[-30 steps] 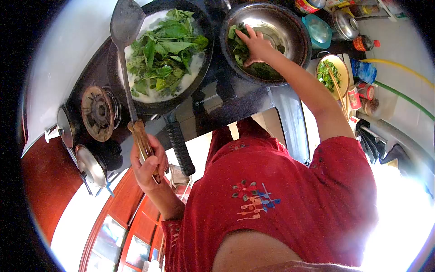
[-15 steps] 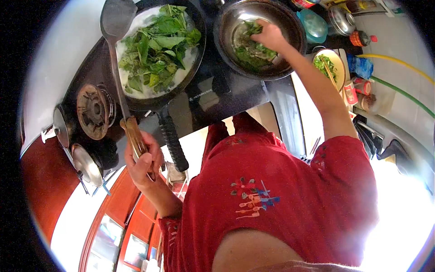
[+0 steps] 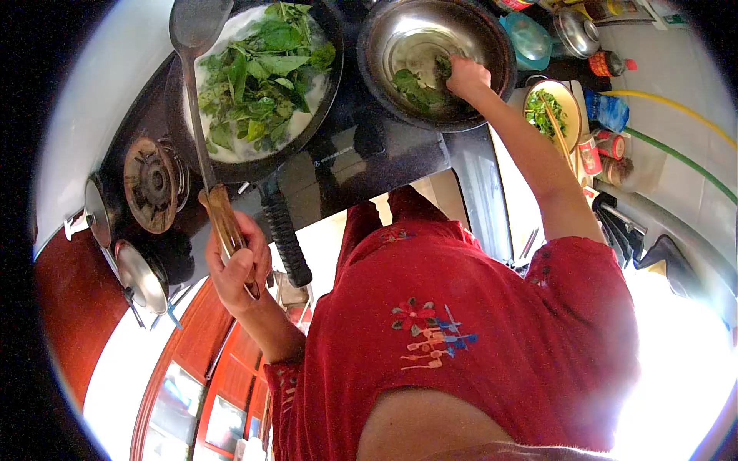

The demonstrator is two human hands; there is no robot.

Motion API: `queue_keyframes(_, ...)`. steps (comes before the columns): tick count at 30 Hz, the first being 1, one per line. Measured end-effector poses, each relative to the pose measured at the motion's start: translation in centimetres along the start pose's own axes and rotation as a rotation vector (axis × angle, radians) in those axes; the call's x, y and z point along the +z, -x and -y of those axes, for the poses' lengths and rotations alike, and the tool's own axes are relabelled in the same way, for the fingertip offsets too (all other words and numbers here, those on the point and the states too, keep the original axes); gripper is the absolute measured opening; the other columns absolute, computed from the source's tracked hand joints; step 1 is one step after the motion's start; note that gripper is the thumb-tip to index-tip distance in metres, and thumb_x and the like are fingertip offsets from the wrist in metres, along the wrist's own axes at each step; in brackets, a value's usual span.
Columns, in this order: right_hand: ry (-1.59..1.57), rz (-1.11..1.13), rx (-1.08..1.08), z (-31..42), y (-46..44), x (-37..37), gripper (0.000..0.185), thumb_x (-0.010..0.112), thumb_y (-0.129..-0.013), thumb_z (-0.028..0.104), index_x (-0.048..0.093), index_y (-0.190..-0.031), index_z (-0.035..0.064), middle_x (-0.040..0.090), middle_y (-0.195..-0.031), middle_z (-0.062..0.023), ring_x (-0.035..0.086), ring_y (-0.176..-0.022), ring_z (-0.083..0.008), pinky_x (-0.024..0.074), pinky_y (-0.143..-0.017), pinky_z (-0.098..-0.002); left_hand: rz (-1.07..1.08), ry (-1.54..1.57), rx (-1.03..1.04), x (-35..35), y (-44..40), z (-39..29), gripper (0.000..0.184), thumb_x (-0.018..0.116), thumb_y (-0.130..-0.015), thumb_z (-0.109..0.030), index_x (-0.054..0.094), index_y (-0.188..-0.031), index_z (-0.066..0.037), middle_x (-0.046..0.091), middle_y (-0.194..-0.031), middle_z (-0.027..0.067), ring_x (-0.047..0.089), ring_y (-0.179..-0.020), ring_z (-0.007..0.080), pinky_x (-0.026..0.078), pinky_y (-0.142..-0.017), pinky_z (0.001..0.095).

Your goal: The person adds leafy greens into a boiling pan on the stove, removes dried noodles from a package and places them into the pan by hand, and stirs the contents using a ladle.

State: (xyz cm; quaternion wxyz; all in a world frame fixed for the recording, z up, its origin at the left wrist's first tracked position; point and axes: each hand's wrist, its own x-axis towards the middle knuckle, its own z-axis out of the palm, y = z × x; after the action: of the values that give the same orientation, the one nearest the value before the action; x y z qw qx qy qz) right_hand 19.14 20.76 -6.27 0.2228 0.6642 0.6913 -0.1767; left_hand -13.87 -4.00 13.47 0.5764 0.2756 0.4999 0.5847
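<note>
My left hand [image 3: 240,265] is closed round the wooden handle of a spatula [image 3: 201,27], its dark blade raised over the far left edge of a black pan [image 3: 332,100]. In that pan, a heap of green leaves [image 3: 257,77] lies on whitish, foamy liquid. My right hand [image 3: 467,77] reaches into a round metal pan [image 3: 503,58], fingers together round a small clump of wet leaves [image 3: 443,67]. Below and left of those fingers, more leaves [image 3: 415,91] lie at the bottom in shallow liquid.
A bowl of chopped greens [image 3: 544,111] with chopsticks stands at the right. Behind it are a teal bowl [image 3: 529,42] and a sauce bottle [image 3: 611,64]. A burner [image 3: 150,184] and pot lids [image 3: 141,276] are at the left. The black pan's wrapped handle [image 3: 284,238] points toward me.
My right hand has gone lower, toward the right side of the metal pan, and fewer leaves show there. The left hand still holds the spatula. The whole view has shifted slightly.
</note>
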Motion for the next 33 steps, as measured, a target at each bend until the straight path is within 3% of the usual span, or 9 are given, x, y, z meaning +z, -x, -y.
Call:
queue_keyframes(3,-0.079,0.053,-0.005,-0.5,-0.1,-0.7,0.050,0.059,-0.075,0.023,0.046,-0.123,0.0157,0.056,-0.116,-0.0126,0.057,-0.102,-0.0280,0.0478,-0.083,-0.0405,0.006,-0.003,-0.024,0.1,0.1,-0.4,0.046,0.072,-0.070,-0.028,0.045,-0.089,0.003,0.043,-0.055,0.0034,0.034,-0.034,0.0048,0.025,-0.030,0.0173)
queue_keyframes(9,-0.158,-0.124,-0.642,0.8,1.6,0.6,0.063,0.059,-0.070,0.014,0.041,-0.129,0.0206,0.055,-0.115,-0.0158,0.057,-0.100,-0.0320,0.0476,-0.081,-0.0423,-0.004,-0.013,-0.011,-0.4,0.1,-0.2,0.046,0.072,-0.070,-0.027,0.045,-0.090,0.003,0.043,-0.056,0.0044,0.034,-0.034,0.0049,0.026,-0.030,0.0173)
queue_keyframes(12,0.133,0.134,-0.563,3.3,3.0,-0.7,0.066,0.060,-0.067,0.012,0.039,-0.130,0.0218,0.054,-0.116,-0.0164,0.057,-0.100,-0.0333,0.0471,-0.081,-0.0434,-0.016,0.015,-0.020,-0.3,0.0,-0.1,0.046,0.071,-0.069,-0.026,0.044,-0.091,0.003,0.044,-0.056,0.0046,0.035,-0.034,0.0051,0.026,-0.030,0.0174)
queue_keyframes(18,0.023,0.064,-0.560,3.1,1.6,1.0,0.058,0.063,-0.068,0.017,0.048,-0.124,0.0206,0.059,-0.106,-0.0190,0.057,-0.098,-0.0338,0.0466,-0.080,-0.0449,-0.005,0.027,-0.022,-0.3,-0.1,0.1,0.046,0.071,-0.069,-0.025,0.044,-0.093,0.004,0.044,-0.057,0.0052,0.035,-0.034,0.0055,0.027,-0.030,0.0175)
queue_keyframes(21,-0.140,-0.043,-0.591,1.5,-0.7,2.9,0.059,0.066,-0.067,0.022,0.049,-0.122,0.0087,0.061,-0.098,-0.0203,0.059,-0.092,-0.0319,0.0472,-0.080,-0.0432,-0.017,0.039,-0.015,-0.1,-0.1,-0.1,0.045,0.071,-0.070,-0.024,0.045,-0.094,0.004,0.044,-0.057,0.0051,0.035,-0.034,0.0054,0.027,-0.030,0.0174)
queue_keyframes(24,-0.511,0.079,-0.380,-0.1,0.7,-1.0,0.066,0.069,-0.066,0.027,0.047,-0.120,-0.0037,0.060,-0.103,-0.0209,0.060,-0.088,-0.0308,0.0467,-0.082,-0.0406,0.001,0.013,0.004,-0.4,-0.2,-0.3,0.044,0.071,-0.070,-0.024,0.045,-0.094,0.004,0.045,-0.057,0.0049,0.035,-0.034,0.0050,0.026,-0.030,0.0171)
queue_keyframes(27,-0.986,0.100,-0.172,-2.7,0.8,-2.5,0.074,0.071,-0.066,0.032,0.043,-0.121,-0.0090,0.054,-0.114,-0.0203,0.058,-0.091,-0.0295,0.0446,-0.087,-0.0392,0.001,0.022,0.006,-0.4,-0.2,-0.4,0.044,0.071,-0.070,-0.024,0.046,-0.094,0.004,0.045,-0.057,0.0049,0.035,-0.034,0.0047,0.026,-0.030,0.0168)
queue_keyframes(30,-0.906,0.232,-0.128,-3.9,0.7,-3.9,0.080,0.074,-0.064,0.035,0.041,-0.125,-0.0057,0.048,-0.122,-0.0191,0.055,-0.099,-0.0321,0.0430,-0.090,-0.0392,-0.024,0.034,0.005,0.0,-0.3,-0.4,0.045,0.071,-0.069,-0.024,0.046,-0.093,0.004,0.045,-0.057,0.0047,0.035,-0.034,0.0045,0.026,-0.030,0.0166)
queue_keyframes(33,-0.385,0.181,-0.336,-2.6,1.3,-2.9,0.079,0.072,-0.065,0.034,0.040,-0.125,-0.0061,0.056,-0.101,-0.0216,0.057,-0.092,-0.0242,0.0451,-0.082,-0.0355,-0.021,0.027,-0.006,0.3,-0.5,-0.4,0.046,0.072,-0.069,-0.025,0.045,-0.093,0.004,0.045,-0.056,0.0044,0.035,-0.034,0.0045,0.026,-0.029,0.0167)
